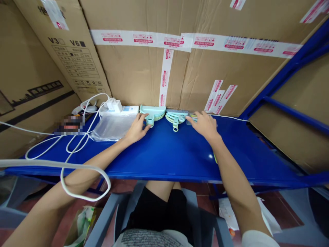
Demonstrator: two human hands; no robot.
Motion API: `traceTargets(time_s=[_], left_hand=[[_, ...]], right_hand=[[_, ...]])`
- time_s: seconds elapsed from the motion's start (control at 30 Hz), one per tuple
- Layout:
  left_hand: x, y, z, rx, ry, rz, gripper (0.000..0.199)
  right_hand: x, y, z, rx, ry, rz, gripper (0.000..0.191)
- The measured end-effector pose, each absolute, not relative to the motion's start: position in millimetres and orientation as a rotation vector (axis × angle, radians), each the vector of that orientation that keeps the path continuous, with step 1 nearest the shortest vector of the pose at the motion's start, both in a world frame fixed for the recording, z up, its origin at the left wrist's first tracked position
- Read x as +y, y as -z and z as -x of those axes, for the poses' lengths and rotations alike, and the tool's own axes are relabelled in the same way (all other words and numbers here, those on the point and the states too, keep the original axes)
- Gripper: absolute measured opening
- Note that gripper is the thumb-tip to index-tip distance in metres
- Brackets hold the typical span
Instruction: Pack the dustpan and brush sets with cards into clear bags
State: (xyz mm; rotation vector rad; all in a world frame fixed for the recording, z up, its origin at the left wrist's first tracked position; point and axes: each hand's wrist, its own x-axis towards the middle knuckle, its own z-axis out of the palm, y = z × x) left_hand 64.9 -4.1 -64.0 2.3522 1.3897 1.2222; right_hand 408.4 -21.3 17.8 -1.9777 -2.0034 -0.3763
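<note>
Two small stacks of pale green and yellowish plastic pieces lie at the back of the blue table. The left stack has half-round tops and short handles; my left hand touches its handle end, fingers apart. In the middle, the second stack has comb-like teeth along its back edge and a ring at its front end. Just right of it, my right hand rests with spread fingers over a flat item in light green and yellow, partly hidden under the fingers.
Clear plastic bags lie left of my left hand, before a white power strip with plugs. White cables loop over the left side. Cardboard stands behind the blue table; a blue frame rises at right.
</note>
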Motion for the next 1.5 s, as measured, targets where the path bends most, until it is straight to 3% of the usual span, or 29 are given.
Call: traceTargets(time_s=[0.2, 0.33, 0.7, 1.0, 1.1, 1.23, 1.37, 1.5], left_hand=[[-4.8, 64.1, -64.5, 1.384, -1.196, -2.366, 0.052], [-4.1, 64.7, -63.9, 1.38, -1.207, -2.364, 0.052], [-3.4, 66.6, -64.6, 1.391, -1.205, -2.365, 0.052], [-3.4, 65.5, -63.5, 1.368, -1.206, -2.379, 0.053], [-3.5, 65.3, -63.8, 1.372, -1.23, -2.377, 0.052], [-3.9, 64.4, -64.1, 1.383, -1.232, -2.375, 0.051], [-5.2, 63.4, -63.8, 1.375, -1.221, -2.383, 0.051], [-4.5, 64.6, -63.2, 1.364, -1.236, -2.37, 0.051]], right_hand=[[-4.3, -9.2, -428.9, -2.142, -0.104, 1.552, 0.047], [-10.7, 2.7, -401.0, -2.203, -0.004, 1.343, 0.047], [-15.8, 22.5, -372.2, -2.542, 0.302, 1.262, 0.033], [-24.9, 12.9, -362.6, -2.615, 0.376, 1.315, 0.043], [-27.5, 2.3, -371.1, -2.425, 0.372, 1.436, 0.049], [-25.8, -13.1, -400.0, -2.005, 0.426, 1.925, 0.053], [-13.1, -14.5, -434.0, -1.93, 0.127, 2.428, 0.07], [1.0, -10.9, -465.7, -1.859, -0.002, 2.478, 0.072]])
